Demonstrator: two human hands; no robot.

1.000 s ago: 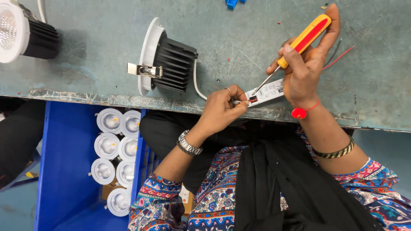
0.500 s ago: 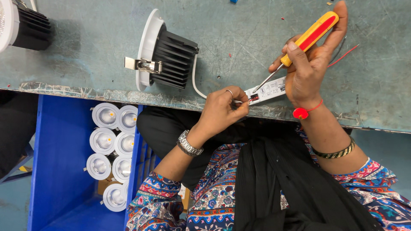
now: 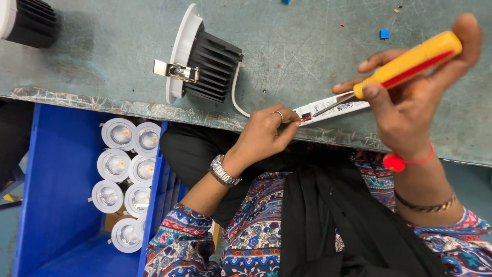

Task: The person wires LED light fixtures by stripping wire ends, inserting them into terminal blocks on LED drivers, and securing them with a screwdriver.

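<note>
- The right hand is wrapped round the yellow and red handle of a screwdriver, thumb and fingers pressed together on it, with the metal shaft slanting down and left.
- The tip of the shaft sits at the near end of a small white driver box, right where a bit of red shows at its terminal; I judge the screw there is being worked and is not finished, since the tool is on it.
- The left hand pinches that same end of the box between thumb and fingertips, steadying it; I cannot tell whether a wire end is caught in the pinch as well.
- The box lies flat on the table, right at its near edge, between the two hands, so the work sits at the tip of the tool and not in the palm of either hand.
- A white cable curves from the box end toward a downlight with a white rim and black finned back, lying on its side further in from the near edge, well apart from both hands. The lamp looks already put together; what seems left is this connection at the box.
- Another black finned lamp shows at the far left corner of the table.
- Below the near edge, on the left, a blue crate holds several white round lamps packed side by side.
</note>
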